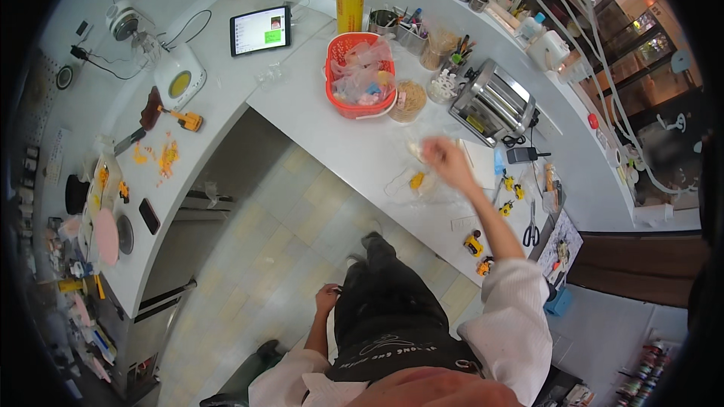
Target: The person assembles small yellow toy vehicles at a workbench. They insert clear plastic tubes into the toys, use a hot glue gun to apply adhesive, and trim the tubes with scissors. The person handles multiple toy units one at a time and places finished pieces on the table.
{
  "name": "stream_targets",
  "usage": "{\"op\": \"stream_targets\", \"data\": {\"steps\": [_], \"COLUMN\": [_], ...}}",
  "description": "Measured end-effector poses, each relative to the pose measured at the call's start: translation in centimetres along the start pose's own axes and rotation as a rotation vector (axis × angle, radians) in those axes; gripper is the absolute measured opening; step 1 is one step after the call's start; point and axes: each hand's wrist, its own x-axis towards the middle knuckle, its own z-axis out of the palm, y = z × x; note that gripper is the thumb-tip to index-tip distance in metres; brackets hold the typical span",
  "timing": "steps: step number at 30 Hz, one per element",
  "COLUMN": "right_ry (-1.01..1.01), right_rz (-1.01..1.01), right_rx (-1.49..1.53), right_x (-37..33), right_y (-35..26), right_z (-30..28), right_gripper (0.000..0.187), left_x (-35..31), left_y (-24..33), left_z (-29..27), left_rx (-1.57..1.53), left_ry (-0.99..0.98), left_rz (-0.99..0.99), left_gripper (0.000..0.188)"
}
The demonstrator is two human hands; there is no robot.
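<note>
My right hand point(449, 162) reaches over the white counter, its fingers bent together and slightly blurred. A small whitish piece point(415, 151) is at its fingertips; I cannot make out what it is. Just below the hand, a yellow-orange lump point(416, 180) lies on crumpled clear plastic point(398, 183). Down beside my left thigh, my left hand point(327, 299) is curled closed, with something small and dark at its fingers. Right of my right forearm lie several small yellow toy vehicle pieces point(506, 209). Closer to me sits a yellow toy vehicle point(473, 243).
A red basket point(339, 98) of plastic bags, a jar point(408, 101) and a silver roller machine point(494, 102) line the counter's back. Black scissors point(532, 226) lie at right. A tablet point(260, 31), orange scraps point(167, 158) and a phone point(148, 215) rest on the left counter.
</note>
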Motion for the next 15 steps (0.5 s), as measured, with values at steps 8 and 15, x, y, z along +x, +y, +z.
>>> {"op": "stream_targets", "data": {"steps": [8, 15], "right_ry": [0.407, 0.153], "right_rz": [-0.168, 0.015], "right_rx": [-0.584, -0.698], "right_x": [30.2, 36.4], "right_y": [9.7, 14.4], "right_z": [-7.2, -7.2], "right_gripper": [0.038, 0.020], "left_x": [-4.4, -2.8], "left_y": [1.6, 6.5], "left_z": [-8.8, -9.4], "left_rx": [-0.070, -0.008], "left_ry": [0.253, 0.144], "left_rz": [-0.314, -0.327], "left_gripper": [0.026, 0.025]}}
